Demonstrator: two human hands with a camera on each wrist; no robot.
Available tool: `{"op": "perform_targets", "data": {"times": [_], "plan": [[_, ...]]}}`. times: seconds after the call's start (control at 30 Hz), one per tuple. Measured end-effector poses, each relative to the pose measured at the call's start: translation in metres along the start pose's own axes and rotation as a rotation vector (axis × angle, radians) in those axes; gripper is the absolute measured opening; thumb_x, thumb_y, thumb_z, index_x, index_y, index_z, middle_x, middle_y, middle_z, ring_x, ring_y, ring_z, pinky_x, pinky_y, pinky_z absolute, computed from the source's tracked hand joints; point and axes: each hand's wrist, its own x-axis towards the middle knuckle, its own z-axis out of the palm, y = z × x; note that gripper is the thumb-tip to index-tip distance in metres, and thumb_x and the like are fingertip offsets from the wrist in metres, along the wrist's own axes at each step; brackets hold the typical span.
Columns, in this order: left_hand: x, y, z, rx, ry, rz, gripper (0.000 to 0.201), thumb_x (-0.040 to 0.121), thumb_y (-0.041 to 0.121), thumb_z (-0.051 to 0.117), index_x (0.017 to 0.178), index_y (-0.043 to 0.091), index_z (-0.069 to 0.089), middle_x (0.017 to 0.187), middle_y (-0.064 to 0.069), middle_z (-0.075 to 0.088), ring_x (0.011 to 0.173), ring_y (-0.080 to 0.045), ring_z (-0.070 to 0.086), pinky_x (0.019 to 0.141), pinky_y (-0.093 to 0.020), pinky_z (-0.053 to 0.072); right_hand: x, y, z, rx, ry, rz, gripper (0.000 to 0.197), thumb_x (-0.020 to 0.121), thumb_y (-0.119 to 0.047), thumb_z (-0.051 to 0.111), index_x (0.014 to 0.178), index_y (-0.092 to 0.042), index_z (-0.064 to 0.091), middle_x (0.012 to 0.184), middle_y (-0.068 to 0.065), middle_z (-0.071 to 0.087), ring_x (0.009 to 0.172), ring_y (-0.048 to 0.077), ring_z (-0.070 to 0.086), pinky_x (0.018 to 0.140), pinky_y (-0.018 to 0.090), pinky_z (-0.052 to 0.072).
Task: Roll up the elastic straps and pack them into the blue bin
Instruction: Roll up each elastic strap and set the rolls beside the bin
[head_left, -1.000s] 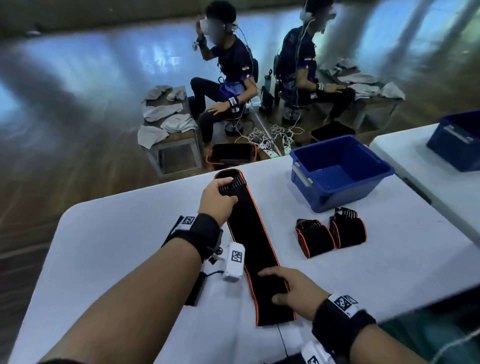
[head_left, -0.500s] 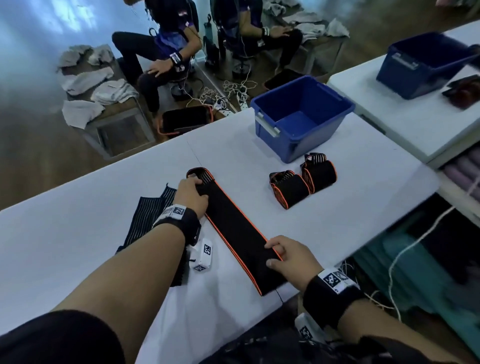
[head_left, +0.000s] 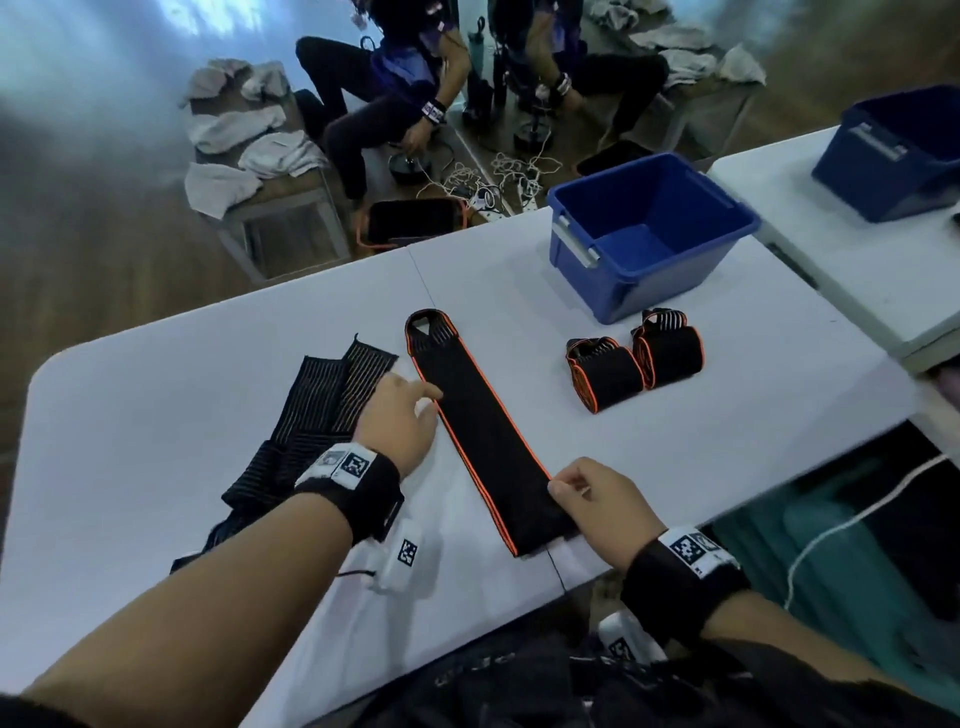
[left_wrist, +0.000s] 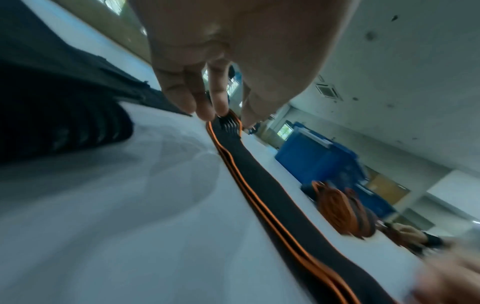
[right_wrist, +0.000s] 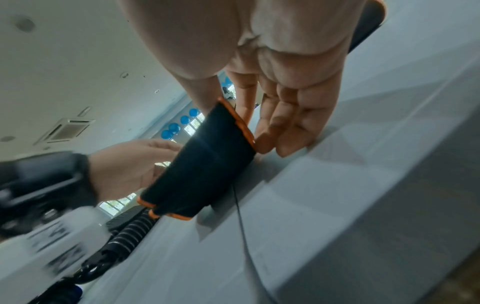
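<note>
A long black strap with orange edging (head_left: 483, 436) lies flat on the white table (head_left: 156, 441), its looped end pointing away from me. My right hand (head_left: 558, 486) pinches the near end's right corner; in the right wrist view thumb and forefinger of that hand (right_wrist: 228, 102) hold this strap end (right_wrist: 205, 164) raised off the table. My left hand (head_left: 426, 400) hovers beside the strap's left edge with relaxed fingers (left_wrist: 221, 96), holding nothing. Two rolled straps (head_left: 608, 376) (head_left: 672, 356) sit to the right. Behind them stands the blue bin (head_left: 649, 280), with nothing visible inside it.
Flat black striped straps (head_left: 322, 410) lie under and left of my left wrist. To the right stands a second table (head_left: 857, 270) with another blue bin (head_left: 893, 150). Beyond the far edge, people sit on the floor among cables, near a bench with towels (head_left: 249, 150).
My left hand has let go of the strap's far looped end and drawn back beside its middle. My right hand went from lying on the near end to pinching and lifting it.
</note>
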Motion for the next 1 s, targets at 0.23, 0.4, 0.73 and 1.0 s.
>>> {"op": "perform_targets", "data": {"times": [0.23, 0.4, 0.73, 1.0], "plan": [[-0.105, 0.007, 0.036, -0.007, -0.287, 0.119, 0.037, 0.084, 0.009, 0.063, 0.116, 0.025, 0.072, 0.113, 0.008, 0.069, 0.1, -0.012, 0.064, 0.094, -0.031, 0.051, 0.012, 0.007, -0.013, -0.068, -0.124, -0.061, 0.017, 0.096, -0.013, 0.056, 0.092, -0.028, 0.065, 0.093, -0.005, 0.07, 0.086, 0.012, 0.065, 0.077, 0.024, 0.05], [-0.123, 0.008, 0.049, 0.028, -0.239, 0.067, 0.047, 0.083, 0.022, 0.074, 0.129, 0.025, 0.065, 0.126, 0.006, 0.065, 0.113, -0.017, 0.058, 0.103, -0.032, 0.044, 0.016, 0.007, -0.012, -0.198, -0.21, -0.152, 0.029, 0.09, 0.001, 0.054, 0.106, -0.018, 0.069, 0.098, -0.006, 0.069, 0.093, 0.009, 0.064, 0.081, 0.014, 0.046], [-0.139, 0.018, 0.067, 0.011, -0.062, -0.034, 0.054, 0.078, 0.053, 0.078, 0.124, 0.028, 0.065, 0.108, 0.004, 0.06, 0.102, -0.017, 0.054, 0.091, -0.034, 0.048, 0.025, 0.009, -0.021, -0.337, -0.381, -0.297, 0.046, 0.076, -0.024, 0.081, 0.12, -0.022, 0.066, 0.104, -0.008, 0.059, 0.085, 0.005, 0.061, 0.082, 0.023, 0.049], [-0.141, 0.025, 0.074, -0.027, 0.061, -0.115, 0.036, 0.083, 0.044, 0.076, 0.116, 0.03, 0.072, 0.098, 0.008, 0.062, 0.093, -0.013, 0.055, 0.079, -0.022, 0.036, 0.037, 0.004, -0.022, -0.464, -0.451, -0.427, 0.01, 0.089, -0.034, 0.065, 0.093, -0.027, 0.07, 0.088, -0.002, 0.057, 0.082, 0.016, 0.055, 0.069, 0.028, 0.036]]}}
